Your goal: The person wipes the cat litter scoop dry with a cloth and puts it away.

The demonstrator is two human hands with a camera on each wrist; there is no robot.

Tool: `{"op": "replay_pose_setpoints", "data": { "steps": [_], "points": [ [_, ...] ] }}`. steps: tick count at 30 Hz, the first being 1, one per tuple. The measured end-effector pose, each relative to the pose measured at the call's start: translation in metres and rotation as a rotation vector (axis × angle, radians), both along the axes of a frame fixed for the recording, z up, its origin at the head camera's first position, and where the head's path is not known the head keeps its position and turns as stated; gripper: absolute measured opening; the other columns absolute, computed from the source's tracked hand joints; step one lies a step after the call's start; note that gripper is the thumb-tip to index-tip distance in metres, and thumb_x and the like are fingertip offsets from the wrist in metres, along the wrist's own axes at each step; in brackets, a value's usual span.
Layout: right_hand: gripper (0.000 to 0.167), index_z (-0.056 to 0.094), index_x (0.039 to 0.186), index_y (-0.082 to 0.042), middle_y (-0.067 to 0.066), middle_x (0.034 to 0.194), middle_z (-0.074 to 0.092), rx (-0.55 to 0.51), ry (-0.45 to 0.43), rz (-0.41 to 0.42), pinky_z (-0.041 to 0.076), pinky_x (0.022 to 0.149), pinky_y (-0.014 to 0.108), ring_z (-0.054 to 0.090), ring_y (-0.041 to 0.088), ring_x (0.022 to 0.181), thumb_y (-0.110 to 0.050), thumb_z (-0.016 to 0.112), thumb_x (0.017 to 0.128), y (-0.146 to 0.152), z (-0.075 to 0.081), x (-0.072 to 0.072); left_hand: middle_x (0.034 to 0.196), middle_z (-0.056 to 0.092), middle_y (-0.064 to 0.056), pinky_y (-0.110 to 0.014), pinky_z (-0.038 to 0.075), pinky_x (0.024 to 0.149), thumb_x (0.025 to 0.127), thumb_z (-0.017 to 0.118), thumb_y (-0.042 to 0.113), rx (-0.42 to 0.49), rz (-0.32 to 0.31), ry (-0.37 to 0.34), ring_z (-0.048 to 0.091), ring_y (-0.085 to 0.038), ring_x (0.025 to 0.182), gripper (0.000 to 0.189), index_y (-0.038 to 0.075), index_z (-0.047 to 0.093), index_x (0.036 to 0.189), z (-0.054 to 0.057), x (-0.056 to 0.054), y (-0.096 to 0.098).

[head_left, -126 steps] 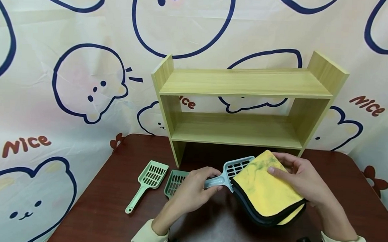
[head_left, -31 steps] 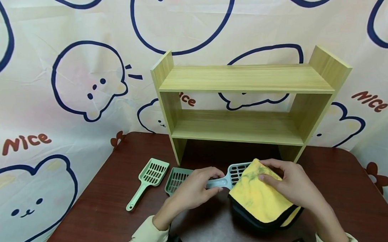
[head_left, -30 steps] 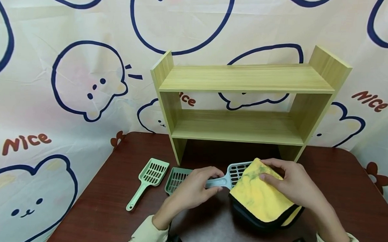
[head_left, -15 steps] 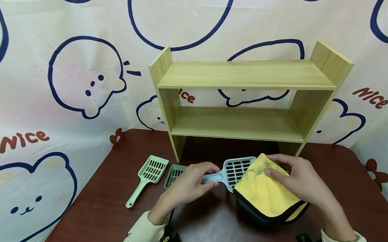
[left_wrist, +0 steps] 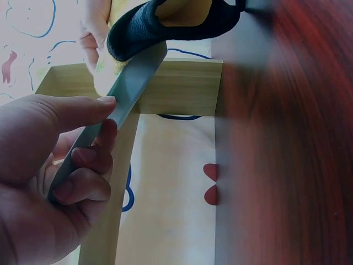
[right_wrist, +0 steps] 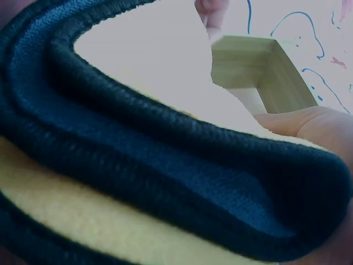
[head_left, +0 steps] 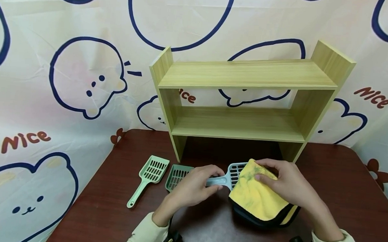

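Note:
My left hand (head_left: 193, 185) grips the handle of a light blue slotted litter scoop (head_left: 234, 174), its head pointing right. In the left wrist view the scoop (left_wrist: 135, 83) shows edge-on between thumb and curled fingers. A folded yellow cloth (head_left: 258, 194) with smudges, dark edging and a dark blue reverse covers the right part of the scoop's head. My right hand (head_left: 288, 181) holds this cloth, thumb on top, other fingers partly hidden behind it. The cloth's folded layers (right_wrist: 165, 160) fill most of the right wrist view.
A pale green slotted scoop (head_left: 153, 169) lies on the dark wood table (head_left: 104, 203) at left. A darker green scoop (head_left: 176, 175) lies partly behind my left hand. A two-tier wooden shelf (head_left: 239, 122) stands behind, before a cartoon-print curtain (head_left: 84, 138).
The cloth and right hand shift left and right along the scoop's head. Since half a second ago they have moved left and slightly down, while the left hand and scoop have moved slightly right.

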State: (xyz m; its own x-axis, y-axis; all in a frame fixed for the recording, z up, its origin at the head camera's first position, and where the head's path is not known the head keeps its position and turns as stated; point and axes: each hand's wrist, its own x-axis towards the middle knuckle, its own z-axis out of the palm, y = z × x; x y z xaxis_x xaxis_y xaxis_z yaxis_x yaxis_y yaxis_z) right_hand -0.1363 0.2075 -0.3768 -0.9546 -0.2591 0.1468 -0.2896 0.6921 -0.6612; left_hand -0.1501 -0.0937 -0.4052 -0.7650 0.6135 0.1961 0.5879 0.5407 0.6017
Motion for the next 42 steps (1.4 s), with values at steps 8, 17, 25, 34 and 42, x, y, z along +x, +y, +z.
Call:
{"op": "replay_pose_setpoints", "data": {
  "steps": [8, 17, 25, 34, 42],
  "points": [
    [0.037, 0.077, 0.132, -0.014, 0.005, 0.13, 0.077, -0.009, 0.02, 0.042, 0.053, 0.083, 0.026, 0.071, 0.018, 0.114, -0.027, 0.082, 0.097, -0.012, -0.006, 0.002, 0.119, 0.074, 0.004, -0.02, 0.051, 0.082, 0.102, 0.076, 0.018, -0.01, 0.004, -0.036, 0.061, -0.002, 0.09, 0.024, 0.015, 0.07, 0.125, -0.002, 0.003, 0.006],
    [0.039, 0.076, 0.133, -0.01, 0.011, 0.13, 0.077, -0.022, 0.0, 0.032, 0.044, 0.067, 0.024, 0.06, 0.01, 0.084, -0.025, 0.082, 0.097, -0.004, -0.002, 0.002, 0.121, 0.074, 0.004, -0.021, 0.052, 0.082, 0.102, 0.076, 0.019, -0.015, 0.014, -0.035, 0.062, -0.003, 0.091, 0.024, 0.016, 0.07, 0.125, 0.001, 0.004, 0.005],
    [0.04, 0.075, 0.133, -0.01, 0.008, 0.121, 0.08, 0.013, 0.048, -0.022, 0.044, 0.066, 0.024, 0.057, 0.008, 0.079, -0.029, 0.081, 0.098, 0.014, 0.01, 0.002, 0.119, 0.074, 0.004, -0.022, 0.051, 0.079, 0.101, 0.077, 0.018, 0.031, 0.039, -0.029, 0.059, -0.005, 0.085, 0.026, 0.015, 0.071, 0.126, 0.004, 0.0, -0.002],
    [0.043, 0.075, 0.134, -0.014, 0.008, 0.123, 0.08, 0.043, 0.088, -0.093, 0.049, 0.072, 0.023, 0.061, -0.003, 0.102, -0.036, 0.081, 0.098, 0.04, 0.019, 0.001, 0.108, 0.074, 0.006, -0.022, 0.05, 0.074, 0.099, 0.079, 0.015, 0.095, 0.062, -0.023, 0.059, -0.007, 0.082, 0.024, 0.014, 0.072, 0.122, 0.006, -0.004, -0.011],
    [0.043, 0.073, 0.136, -0.01, 0.014, 0.116, 0.08, 0.02, 0.094, -0.13, 0.045, 0.06, 0.025, 0.057, 0.004, 0.076, -0.031, 0.081, 0.099, 0.056, 0.024, 0.002, 0.104, 0.074, 0.008, -0.023, 0.05, 0.074, 0.098, 0.08, 0.015, 0.102, 0.104, -0.004, 0.06, -0.007, 0.081, 0.024, 0.016, 0.072, 0.122, 0.01, -0.009, -0.021]
  ]
}}
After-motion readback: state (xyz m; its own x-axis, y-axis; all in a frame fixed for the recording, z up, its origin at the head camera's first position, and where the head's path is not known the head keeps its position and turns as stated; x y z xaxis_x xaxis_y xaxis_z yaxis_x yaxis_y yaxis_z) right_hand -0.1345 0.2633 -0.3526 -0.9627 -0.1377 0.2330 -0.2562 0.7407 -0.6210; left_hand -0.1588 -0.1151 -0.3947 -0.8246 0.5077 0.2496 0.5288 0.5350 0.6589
